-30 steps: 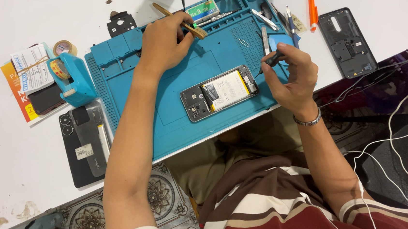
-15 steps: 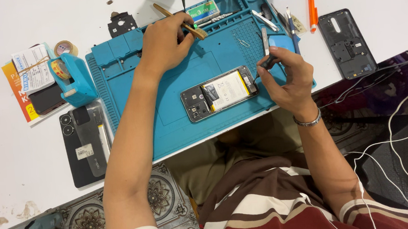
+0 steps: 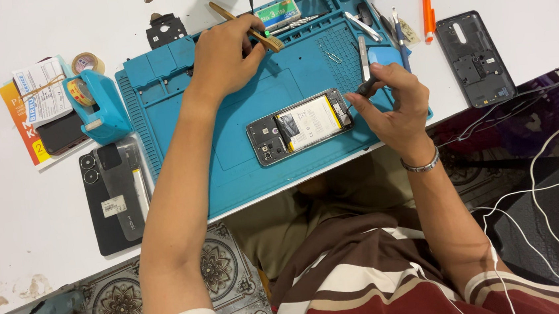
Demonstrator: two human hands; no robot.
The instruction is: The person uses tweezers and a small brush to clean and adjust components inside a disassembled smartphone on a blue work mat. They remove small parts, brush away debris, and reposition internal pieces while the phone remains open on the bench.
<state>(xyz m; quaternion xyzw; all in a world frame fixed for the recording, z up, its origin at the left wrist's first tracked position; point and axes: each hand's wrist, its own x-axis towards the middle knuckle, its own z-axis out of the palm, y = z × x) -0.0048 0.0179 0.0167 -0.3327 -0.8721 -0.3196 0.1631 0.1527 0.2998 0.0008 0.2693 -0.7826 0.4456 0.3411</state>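
An opened phone (image 3: pixel 300 125) lies back-off on a blue work mat (image 3: pixel 227 161), its white battery showing. My right hand (image 3: pixel 391 101) grips a small dark screwdriver (image 3: pixel 364 89) whose tip points at the phone's right end. Farther back on the mat, my left hand (image 3: pixel 225 55) rests at the mat's rear trays, fingers curled around a wooden-handled brush (image 3: pixel 246 25).
A black phone back cover (image 3: pixel 474 58) lies right of the mat, an orange pen (image 3: pixel 426 2) behind it. Left of the mat are a blue tape dispenser (image 3: pixel 99 105), a dark phone (image 3: pixel 113 193) and paper slips (image 3: pixel 39 96). Tweezers and bits sit in the mat's rear trays. White cables hang lower right.
My right hand has shifted slightly down and left, bringing the screwdriver tip closer to the phone's right end. The left hand stays on the brush.
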